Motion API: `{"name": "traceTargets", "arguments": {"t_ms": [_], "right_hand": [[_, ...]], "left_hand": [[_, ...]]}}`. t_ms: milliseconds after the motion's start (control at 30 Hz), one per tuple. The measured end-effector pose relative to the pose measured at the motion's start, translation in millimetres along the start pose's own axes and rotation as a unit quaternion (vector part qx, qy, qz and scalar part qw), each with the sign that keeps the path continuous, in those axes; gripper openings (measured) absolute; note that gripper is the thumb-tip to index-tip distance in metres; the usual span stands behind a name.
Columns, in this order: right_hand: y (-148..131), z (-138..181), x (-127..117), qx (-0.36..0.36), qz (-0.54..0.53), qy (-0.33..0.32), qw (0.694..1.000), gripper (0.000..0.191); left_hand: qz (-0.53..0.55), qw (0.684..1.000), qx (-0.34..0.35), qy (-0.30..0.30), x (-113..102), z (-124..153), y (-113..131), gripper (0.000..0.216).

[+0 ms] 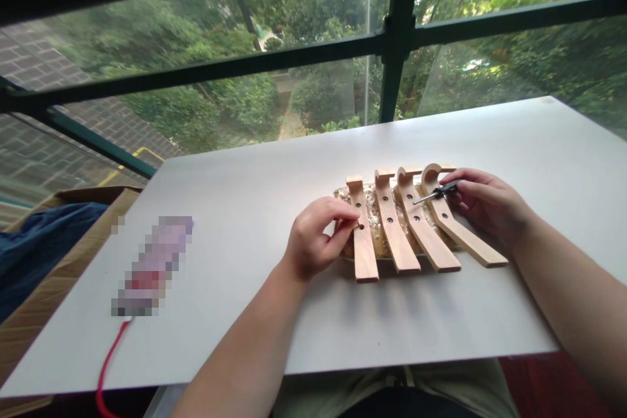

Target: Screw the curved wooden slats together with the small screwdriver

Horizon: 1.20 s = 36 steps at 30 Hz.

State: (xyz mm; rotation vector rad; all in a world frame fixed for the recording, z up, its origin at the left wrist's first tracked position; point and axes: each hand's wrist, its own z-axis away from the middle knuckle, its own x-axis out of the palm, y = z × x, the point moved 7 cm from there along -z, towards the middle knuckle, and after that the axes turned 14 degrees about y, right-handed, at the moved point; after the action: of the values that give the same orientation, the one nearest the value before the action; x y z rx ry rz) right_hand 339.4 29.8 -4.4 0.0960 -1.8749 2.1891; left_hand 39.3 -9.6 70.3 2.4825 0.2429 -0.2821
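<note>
Several pale wooden hooks with curled tops lie side by side across a shiny, gold-brown textured piece [373,209]. My left hand [321,232] is at the leftmost wooden hook [365,255], its thumb and forefinger pinching a small screw [357,226] at the lower hole. Between my right thumb and fingers is a screwdriver [445,190] with a dark handle. My right hand [490,202] is beside the rightmost wooden hook [470,241]. The screwdriver's metal shaft points left, over the neighbouring wooden hook [431,245]. Dark round holes or screw heads show in the hooks.
The white table [235,235] stands against a green-framed window [396,32]. A pixelated, phone-like object [151,268] lies at the left, with a red cable [110,353] hanging over the front edge. Left of the table is a cardboard box [73,255] holding blue cloth [44,241].
</note>
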Motion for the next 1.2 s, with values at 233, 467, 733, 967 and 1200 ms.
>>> {"name": "traceTargets", "arguments": {"t_ms": [233, 467, 733, 967, 1200], "right_hand": [[-0.7, 1.0, -1.6, 0.012, 0.0, 0.0, 1.0, 0.014], [0.0, -0.1, -2.4, 0.012, 0.001, 0.006, 1.0, 0.015], [9.2, -6.2, -14.6, 0.014, 0.014, 0.015, 1.0, 0.02], [6.5, 1.1, -12.0, 0.011, 0.044, 0.007, 0.999, 0.019], [0.8, 9.1, -3.0, 0.011, 0.015, 0.019, 1.0, 0.015]], "left_hand": [[0.004, 0.999, 0.032, -0.017, 1.9, -2.1, 8.4, 0.025], [0.001, 0.999, 0.031, -0.043, 5.8, 1.4, 5.8, 0.024], [0.001, 0.998, 0.035, -0.059, 9.1, 3.9, 4.9, 0.017], [-0.01, 0.997, 0.037, -0.069, 9.7, 2.2, 3.0, 0.01], [-0.019, 0.998, 0.006, -0.058, 7.0, 2.2, -1.6, 0.009]]}}
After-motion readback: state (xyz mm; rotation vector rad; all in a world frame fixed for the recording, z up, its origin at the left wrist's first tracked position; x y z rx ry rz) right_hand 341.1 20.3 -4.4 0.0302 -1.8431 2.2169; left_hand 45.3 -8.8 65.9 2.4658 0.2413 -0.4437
